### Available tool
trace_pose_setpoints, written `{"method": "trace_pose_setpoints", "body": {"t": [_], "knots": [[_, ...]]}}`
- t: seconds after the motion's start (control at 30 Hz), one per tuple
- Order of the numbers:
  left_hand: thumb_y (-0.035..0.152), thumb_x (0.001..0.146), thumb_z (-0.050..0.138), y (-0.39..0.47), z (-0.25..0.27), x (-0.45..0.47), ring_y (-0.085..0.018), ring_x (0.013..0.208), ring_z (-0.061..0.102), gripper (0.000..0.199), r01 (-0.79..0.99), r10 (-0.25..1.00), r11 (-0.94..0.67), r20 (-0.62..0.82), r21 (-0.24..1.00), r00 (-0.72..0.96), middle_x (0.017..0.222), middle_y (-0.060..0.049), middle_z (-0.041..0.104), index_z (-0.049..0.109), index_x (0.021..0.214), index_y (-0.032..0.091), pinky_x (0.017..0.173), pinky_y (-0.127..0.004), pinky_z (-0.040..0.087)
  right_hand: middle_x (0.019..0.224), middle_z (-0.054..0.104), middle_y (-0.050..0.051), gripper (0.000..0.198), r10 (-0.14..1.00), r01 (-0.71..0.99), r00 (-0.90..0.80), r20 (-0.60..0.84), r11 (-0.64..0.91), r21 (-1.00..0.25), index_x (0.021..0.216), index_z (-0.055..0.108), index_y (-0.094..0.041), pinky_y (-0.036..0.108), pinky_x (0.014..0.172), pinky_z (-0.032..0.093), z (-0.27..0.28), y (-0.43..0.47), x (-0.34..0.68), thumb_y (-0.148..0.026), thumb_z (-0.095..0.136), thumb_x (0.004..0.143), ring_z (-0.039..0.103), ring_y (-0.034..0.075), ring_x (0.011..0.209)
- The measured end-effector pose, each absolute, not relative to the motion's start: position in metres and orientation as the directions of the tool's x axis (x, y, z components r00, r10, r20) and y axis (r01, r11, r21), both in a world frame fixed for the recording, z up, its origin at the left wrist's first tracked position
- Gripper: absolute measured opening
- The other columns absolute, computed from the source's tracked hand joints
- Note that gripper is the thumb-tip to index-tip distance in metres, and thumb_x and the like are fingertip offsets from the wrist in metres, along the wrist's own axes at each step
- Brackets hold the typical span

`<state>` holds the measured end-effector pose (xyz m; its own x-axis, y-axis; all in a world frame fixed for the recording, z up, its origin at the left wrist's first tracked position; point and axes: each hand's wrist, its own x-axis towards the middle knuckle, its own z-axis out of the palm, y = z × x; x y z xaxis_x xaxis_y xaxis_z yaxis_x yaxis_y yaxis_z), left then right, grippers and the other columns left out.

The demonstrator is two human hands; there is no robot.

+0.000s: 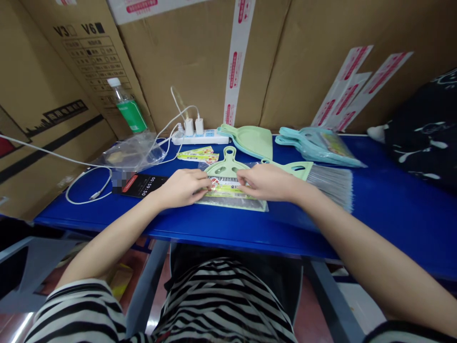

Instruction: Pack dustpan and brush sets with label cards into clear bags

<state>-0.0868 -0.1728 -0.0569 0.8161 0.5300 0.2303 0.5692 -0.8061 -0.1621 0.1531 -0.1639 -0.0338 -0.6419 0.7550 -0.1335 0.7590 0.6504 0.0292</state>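
Observation:
A yellow and white printed label [228, 188] lies across a light green dustpan-and-brush set [228, 167], which is flat on the table in a clear plastic bag. At the label's left end, my left hand [187, 187] is closed, thumb and fingertips together on the edge. My right hand [266, 182] pinches the other end, its curled fingers pressed down on the set. Behind my right wrist lies a green-handled brush [330, 186] with grey bristles, partly hidden by the hand. Several more labels [198, 155] lie just beyond the set.
Farther back are a green dustpan [254, 139], a bagged pale blue dustpan set [317, 145] and a power strip [214, 137] with cables. On the left are a phone [143, 185], a crumpled plastic bag [130, 152] and a bottle [130, 112]. Cardboard boxes [200, 62] wall the back.

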Motion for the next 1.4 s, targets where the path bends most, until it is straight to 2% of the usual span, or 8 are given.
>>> {"method": "trace_pose_setpoints", "body": {"t": [0.17, 0.33, 0.5, 0.7, 0.83, 1.03, 1.4], "knots": [[0.017, 0.094, 0.046, -0.173, -0.058, -0.085, -0.014, 0.079, 0.065, 0.027, 0.483, 0.457, -0.856, 0.167, -0.185, 0.874, 0.090, -0.002, 0.073, 0.069, 0.107, 0.021, 0.070, -0.026, 0.046, 0.065, 0.061, 0.003, 0.023, 0.703, 0.706, -0.707, -0.077, 0.707, -0.037, 0.086, 0.061, -0.018, 0.028, 0.056, 0.025, -0.043, -0.163, 0.144, -0.035, 0.048, 0.094, 0.050, 0.017, 0.059], [0.014, 0.092, 0.044, -0.175, -0.061, -0.082, -0.015, 0.078, 0.067, 0.039, 0.472, 0.460, -0.859, 0.104, -0.198, 0.882, 0.092, -0.004, 0.075, 0.064, 0.124, 0.024, 0.071, -0.026, 0.047, 0.071, 0.063, 0.006, 0.024, 0.698, 0.699, -0.715, -0.035, 0.714, -0.048, 0.085, 0.060, -0.018, 0.029, 0.056, 0.024, -0.047, -0.165, 0.140, -0.038, 0.049, 0.094, 0.052, 0.018, 0.063], [0.010, 0.090, 0.045, -0.175, -0.062, -0.083, -0.015, 0.080, 0.069, 0.046, 0.498, 0.489, -0.862, 0.097, -0.097, 0.867, 0.097, -0.003, 0.076, 0.063, 0.128, 0.027, 0.071, -0.025, 0.050, 0.072, 0.063, 0.005, 0.020, 0.698, 0.700, -0.714, -0.059, 0.707, -0.104, 0.085, 0.058, -0.019, 0.029, 0.056, 0.025, -0.052, -0.164, 0.139, -0.033, 0.048, 0.093, 0.052, 0.018, 0.065], [0.007, 0.086, 0.046, -0.176, -0.056, -0.083, -0.015, 0.087, 0.071, 0.049, 0.533, 0.533, -0.846, 0.057, 0.008, 0.844, 0.105, -0.002, 0.076, 0.065, 0.125, 0.029, 0.071, -0.024, 0.052, 0.068, 0.059, 0.003, 0.010, 0.749, 0.755, -0.654, -0.105, 0.639, -0.146, 0.083, 0.057, -0.020, 0.028, 0.056, 0.027, -0.045, -0.166, 0.142, -0.025, 0.051, 0.090, 0.050, 0.017, 0.064], [0.007, 0.085, 0.047, -0.176, -0.053, -0.083, -0.015, 0.090, 0.071, 0.047, 0.550, 0.551, -0.835, 0.036, 0.027, 0.834, 0.107, -0.001, 0.075, 0.068, 0.120, 0.029, 0.073, -0.024, 0.052, 0.060, 0.055, -0.001, 0.002, 0.774, 0.791, -0.611, -0.167, 0.591, -0.155, 0.082, 0.056, -0.021, 0.027, 0.055, 0.028, -0.036, -0.165, 0.150, -0.023, 0.057, 0.084, 0.048, 0.015, 0.058], [0.008, 0.083, 0.048, -0.173, -0.047, -0.087, -0.015, 0.089, 0.072, 0.039, 0.573, 0.574, -0.819, 0.036, 0.044, 0.818, 0.101, 0.000, 0.077, 0.075, 0.105, 0.026, 0.070, -0.023, 0.050, 0.062, 0.055, -0.002, 0.011, 0.766, 0.788, -0.615, -0.188, 0.602, -0.128, 0.080, 0.056, -0.023, 0.026, 0.053, 0.028, -0.033, -0.159, 0.164, -0.026, 0.064, 0.074, 0.049, 0.014, 0.057], [0.011, 0.080, 0.046, -0.168, -0.043, -0.097, -0.015, 0.079, 0.071, 0.036, 0.607, 0.612, -0.790, 0.045, 0.086, 0.790, 0.090, 0.000, 0.078, 0.078, 0.092, 0.024, 0.068, -0.024, 0.049, 0.062, 0.055, -0.002, 0.007, 0.754, 0.804, -0.591, -0.285, 0.577, -0.143, 0.079, 0.054, -0.023, 0.026, 0.056, 0.032, -0.025, -0.162, 0.168, -0.019, 0.058, 0.075, 0.052, 0.016, 0.059]]}}
